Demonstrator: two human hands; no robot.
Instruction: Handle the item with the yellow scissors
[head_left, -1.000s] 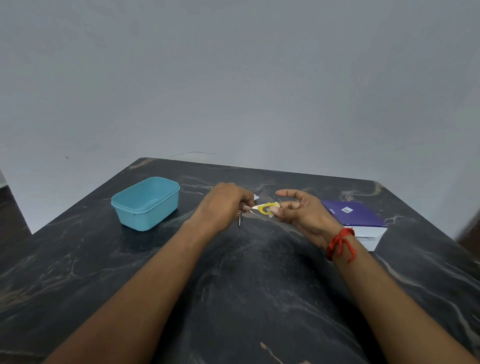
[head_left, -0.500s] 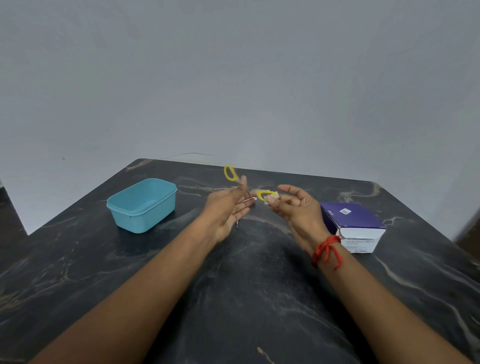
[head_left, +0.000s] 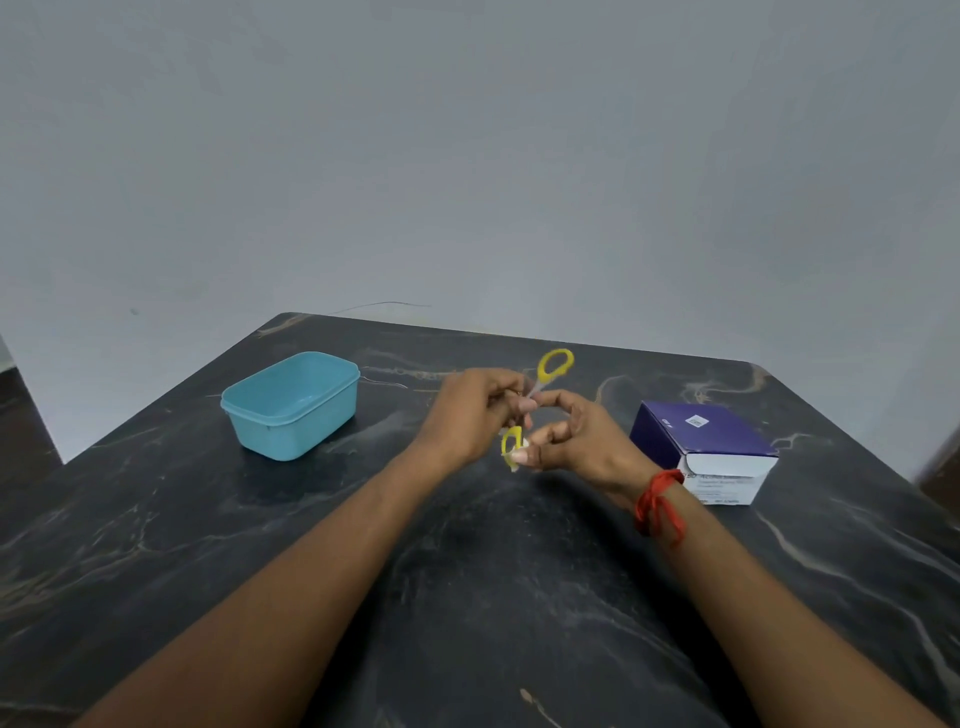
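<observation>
Though flanked, scissors (head_left: 555, 365) between hands.

Dark marble table (head_left: 467, 597) (pale veins) against plain grey wall (head_left: 467, 156); dim, even light.

Even, soft, fairly dim light with a cool grey cast; no hard glare, just a dull sheen on the dark marble table (head_left: 467, 597) and faint diffuse shadows under the forearms and beside the teal container (head_left: 291, 405). Wide-angle distortion bows the table edges and stretches the arms toward the lower corners. Focus is soft overall: the yellow-handled scissors (head_left: 555, 365) and fingertips (head_left: 519, 457) are motion-blurred, and the print on the purple box (head_left: 701, 436) is unreadable.
</observation>
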